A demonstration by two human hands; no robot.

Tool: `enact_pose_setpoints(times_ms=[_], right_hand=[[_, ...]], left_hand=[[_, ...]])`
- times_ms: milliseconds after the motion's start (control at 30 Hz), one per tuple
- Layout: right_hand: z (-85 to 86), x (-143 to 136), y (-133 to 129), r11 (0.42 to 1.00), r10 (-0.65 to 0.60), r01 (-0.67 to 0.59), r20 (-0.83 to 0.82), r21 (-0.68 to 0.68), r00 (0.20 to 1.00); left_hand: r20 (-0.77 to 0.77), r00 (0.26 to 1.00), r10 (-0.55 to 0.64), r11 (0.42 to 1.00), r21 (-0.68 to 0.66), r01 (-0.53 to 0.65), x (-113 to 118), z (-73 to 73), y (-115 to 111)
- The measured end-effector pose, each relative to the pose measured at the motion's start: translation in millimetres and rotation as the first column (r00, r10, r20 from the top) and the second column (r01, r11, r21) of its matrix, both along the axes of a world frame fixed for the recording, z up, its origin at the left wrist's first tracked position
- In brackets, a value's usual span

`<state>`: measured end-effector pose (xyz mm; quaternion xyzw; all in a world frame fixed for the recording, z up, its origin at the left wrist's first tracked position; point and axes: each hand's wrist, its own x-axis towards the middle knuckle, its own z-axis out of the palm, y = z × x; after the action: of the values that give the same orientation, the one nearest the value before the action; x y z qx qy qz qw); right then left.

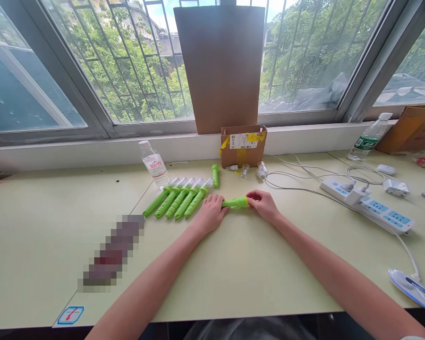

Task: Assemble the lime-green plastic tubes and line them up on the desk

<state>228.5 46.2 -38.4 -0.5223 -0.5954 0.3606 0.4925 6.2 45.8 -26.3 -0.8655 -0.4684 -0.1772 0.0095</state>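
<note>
Near the middle of the table, a green ribbed tube [236, 202] lies sideways between my hands. My left hand [212, 211] is closed round its left end. At the other end, by a yellow ring, my right hand [262, 204] pinches it with the fingertips. Left of my left hand, several green tubes with clear caps [180, 198] lie side by side in a slanted row. A shorter green piece [216, 175] stands behind my left hand. Two clear caps [254, 170] and a yellow ring [238, 172] are near the small cardboard box.
The open cardboard box [243, 147] stands by the window sill. A water bottle [154, 165] is behind the row; another [370, 137] stands far right. A power strip [368, 205] with cables lies right. A pixelated patch [115, 250] covers something at the left.
</note>
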Motion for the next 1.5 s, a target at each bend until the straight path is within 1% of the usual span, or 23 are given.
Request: enact_pose_setpoints(times_ms=[233, 433, 867, 1267, 1500], right_hand=[[2.6, -0.1, -1.9, 1.000, 0.002, -0.002, -0.003, -0.003, 1.000], [1.6, -0.1, -1.0, 1.000, 0.007, -0.007, -0.011, -0.006, 1.000], [0.9, 1.0, -0.6, 1.000, 0.009, -0.009, 0.010, 0.010, 1.000], [1.0, 0.4, -1.0, 1.000, 0.011, -0.011, -0.005, -0.009, 1.000], [-0.4, -0.4, -1.0, 1.000, -0.001, 0.001, 0.007, 0.003, 1.000]], left_hand=[[-0.001, 1.000, 0.002, 1.000, -0.008, -0.003, 1.0, 1.5, -0.5], [0.010, 1.000, -0.004, 1.000, -0.012, 0.004, 0.8, 2.3, -1.3], [0.032, 0.999, -0.007, 1.000, -0.014, 0.007, 0.2, 0.5, -0.5], [0.024, 1.000, -0.001, 1.000, -0.021, 0.002, 0.4, 0.2, -1.1], [0.019, 1.000, 0.005, 1.000, -0.015, -0.004, -0.3, -0.4, -1.3]])
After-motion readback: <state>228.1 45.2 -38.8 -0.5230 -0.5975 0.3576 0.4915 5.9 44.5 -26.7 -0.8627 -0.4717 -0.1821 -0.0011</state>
